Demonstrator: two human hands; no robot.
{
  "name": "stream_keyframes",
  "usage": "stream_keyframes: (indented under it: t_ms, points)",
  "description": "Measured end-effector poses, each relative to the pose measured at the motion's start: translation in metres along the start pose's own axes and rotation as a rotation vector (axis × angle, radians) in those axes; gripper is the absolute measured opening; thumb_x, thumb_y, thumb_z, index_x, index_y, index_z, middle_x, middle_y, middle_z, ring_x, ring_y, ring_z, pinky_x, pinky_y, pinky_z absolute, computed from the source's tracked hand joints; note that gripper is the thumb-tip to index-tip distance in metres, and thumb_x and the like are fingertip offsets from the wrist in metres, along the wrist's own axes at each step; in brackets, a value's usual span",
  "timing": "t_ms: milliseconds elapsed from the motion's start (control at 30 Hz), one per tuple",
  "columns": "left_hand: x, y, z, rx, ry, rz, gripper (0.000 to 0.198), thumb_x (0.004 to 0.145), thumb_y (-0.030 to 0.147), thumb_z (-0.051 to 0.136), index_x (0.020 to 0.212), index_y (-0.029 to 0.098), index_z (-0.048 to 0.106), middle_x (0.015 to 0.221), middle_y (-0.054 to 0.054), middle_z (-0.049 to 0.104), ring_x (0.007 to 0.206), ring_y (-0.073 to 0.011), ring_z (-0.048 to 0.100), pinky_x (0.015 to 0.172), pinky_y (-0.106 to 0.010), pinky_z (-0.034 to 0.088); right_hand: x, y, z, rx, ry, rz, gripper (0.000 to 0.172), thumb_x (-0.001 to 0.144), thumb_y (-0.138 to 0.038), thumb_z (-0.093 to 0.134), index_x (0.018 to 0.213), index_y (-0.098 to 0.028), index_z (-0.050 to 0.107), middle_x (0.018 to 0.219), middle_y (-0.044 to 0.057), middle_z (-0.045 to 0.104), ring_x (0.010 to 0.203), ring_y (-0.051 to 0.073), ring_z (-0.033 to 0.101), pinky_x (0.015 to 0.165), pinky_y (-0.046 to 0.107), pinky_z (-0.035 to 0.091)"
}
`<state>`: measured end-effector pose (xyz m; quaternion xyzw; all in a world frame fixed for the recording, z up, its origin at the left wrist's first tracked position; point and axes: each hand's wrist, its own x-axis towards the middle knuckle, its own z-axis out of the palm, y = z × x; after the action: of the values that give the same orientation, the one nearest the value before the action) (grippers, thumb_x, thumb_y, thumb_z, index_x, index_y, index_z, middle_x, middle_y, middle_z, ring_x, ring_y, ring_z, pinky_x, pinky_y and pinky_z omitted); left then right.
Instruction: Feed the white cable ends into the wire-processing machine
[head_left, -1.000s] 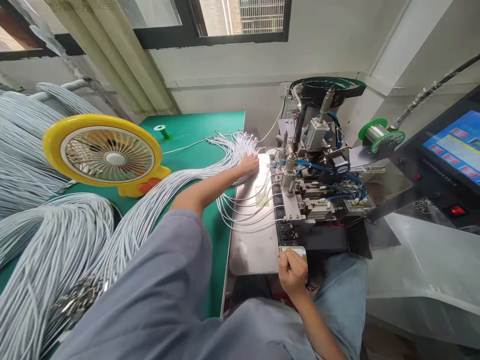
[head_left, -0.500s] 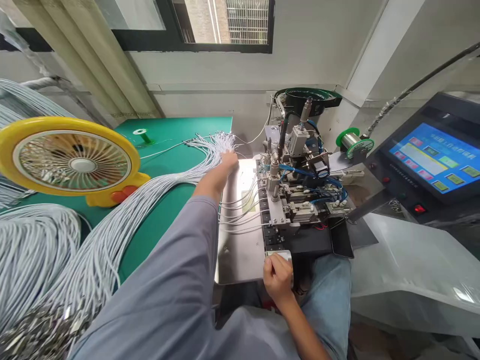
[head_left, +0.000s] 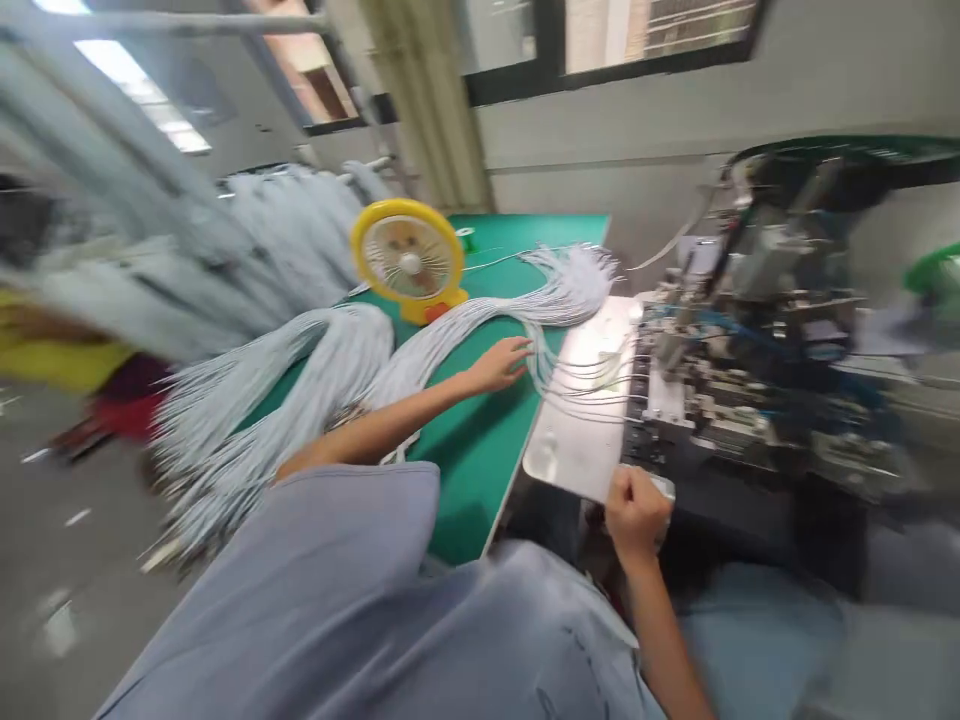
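Note:
My left hand is over the green table, its fingers stretched out and a little apart. Its fingertips are next to the white cables that run across a metal plate into the machine. Whether they touch those cables I cannot tell. Beyond the hand lies a long bundle of white cables, its ends fanned out near the plate. My right hand is closed in a fist at the machine's near corner, against a small metallic piece; what is inside the fist is hidden.
A yellow fan stands on the green table, with a green spool behind it. More cable bundles hang over the table's left side. A wall with windows rises behind. Motion blurs the left side and the machine.
My left hand has left the fanned cable ends and come back nearer, its fingers now stretched out. The right fist stays at the machine's corner. The view has swung left.

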<state>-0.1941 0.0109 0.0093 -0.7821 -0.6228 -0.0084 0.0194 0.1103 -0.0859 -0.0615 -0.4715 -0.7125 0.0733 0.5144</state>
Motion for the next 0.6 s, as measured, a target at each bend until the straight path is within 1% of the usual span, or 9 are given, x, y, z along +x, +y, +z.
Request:
stream_keyframes:
  t_ms: [33,67,167,233,300,367,433,500,600]
  points:
    - [-0.042,-0.008,-0.005,-0.015,0.026,-0.036,0.037,0.088,0.026,0.043,0.122,0.017,0.054,0.139,-0.01,0.044,0.128,-0.0205,0.039,0.108,-0.035,0.03,0.0,0.001,-0.003,-0.009,-0.021,0.014,0.032,0.084,-0.016,0.04,0.053,-0.022,0.031,0.049,-0.005,0.03,0.046,0.01,0.029,0.051,0.028,0.02]
    - [-0.084,-0.016,-0.012,-0.025,0.058,-0.129,0.035,0.087,0.026,0.045,0.119,0.018,0.056,0.135,-0.01,0.048,0.125,-0.0201,0.042,0.107,-0.035,0.031,0.0,0.003,-0.005,-0.021,-0.044,0.021,0.032,0.082,-0.016,0.04,0.053,-0.022,0.03,0.048,-0.005,0.029,0.046,0.01,0.027,0.051,0.028,0.019]
    - [-0.2,-0.031,-0.038,-0.009,0.161,-0.58,0.029,0.083,0.021,0.046,0.108,0.018,0.061,0.126,-0.009,0.055,0.119,-0.02,0.048,0.104,-0.035,0.035,0.002,0.008,-0.009,-0.03,-0.1,0.026,0.03,0.078,-0.017,0.042,0.052,-0.022,0.027,0.048,-0.004,0.028,0.046,0.011,0.026,0.05,0.028,0.017]
    - [-0.26,-0.033,-0.053,0.02,0.21,-0.79,0.03,0.083,0.018,0.042,0.105,0.013,0.062,0.12,-0.014,0.057,0.115,-0.0234,0.049,0.103,-0.039,0.035,0.003,0.011,-0.012,-0.015,-0.119,0.016,0.028,0.076,-0.017,0.042,0.052,-0.023,0.026,0.047,-0.004,0.029,0.046,0.011,0.026,0.049,0.028,0.017]
    - [-0.302,-0.031,-0.06,0.016,0.263,-0.951,0.03,0.082,0.019,0.041,0.101,0.011,0.062,0.114,-0.015,0.059,0.113,-0.0254,0.049,0.103,-0.041,0.034,0.004,0.014,-0.014,-0.001,-0.123,0.004,0.028,0.074,-0.017,0.042,0.052,-0.023,0.027,0.046,-0.004,0.029,0.045,0.011,0.026,0.048,0.028,0.018]
    - [-0.323,-0.027,-0.061,-0.018,0.32,-1.068,0.029,0.082,0.02,0.04,0.099,0.012,0.062,0.111,-0.014,0.06,0.111,-0.0252,0.05,0.102,-0.04,0.034,0.006,0.018,-0.015,0.001,-0.118,0.0,0.028,0.074,-0.017,0.043,0.05,-0.023,0.028,0.044,-0.004,0.027,0.044,0.011,0.025,0.048,0.027,0.019]
    - [-0.327,-0.026,-0.061,-0.068,0.38,-1.146,0.027,0.082,0.021,0.04,0.097,0.014,0.063,0.11,-0.011,0.061,0.11,-0.0234,0.05,0.101,-0.037,0.034,0.007,0.021,-0.016,0.007,-0.107,0.004,0.027,0.073,-0.018,0.043,0.049,-0.022,0.032,0.042,-0.004,0.028,0.043,0.011,0.026,0.047,0.027,0.021]
    - [-0.316,-0.035,-0.064,-0.124,0.444,-1.199,0.026,0.083,0.021,0.041,0.095,0.014,0.063,0.109,-0.009,0.061,0.109,-0.0212,0.05,0.1,-0.032,0.035,0.007,0.023,-0.016,0.017,-0.098,0.014,0.026,0.074,-0.019,0.044,0.049,-0.022,0.038,0.042,-0.003,0.032,0.043,0.012,0.031,0.047,0.027,0.024]
    - [-0.282,-0.071,-0.077,-0.219,0.531,-1.269,0.025,0.085,0.021,0.04,0.089,0.012,0.063,0.101,-0.007,0.063,0.103,-0.0195,0.053,0.093,-0.029,0.038,0.005,0.024,-0.016,-0.003,-0.074,0.04,0.025,0.075,-0.019,0.043,0.05,-0.02,0.045,0.042,0.0,0.038,0.044,0.014,0.036,0.048,0.027,0.027]
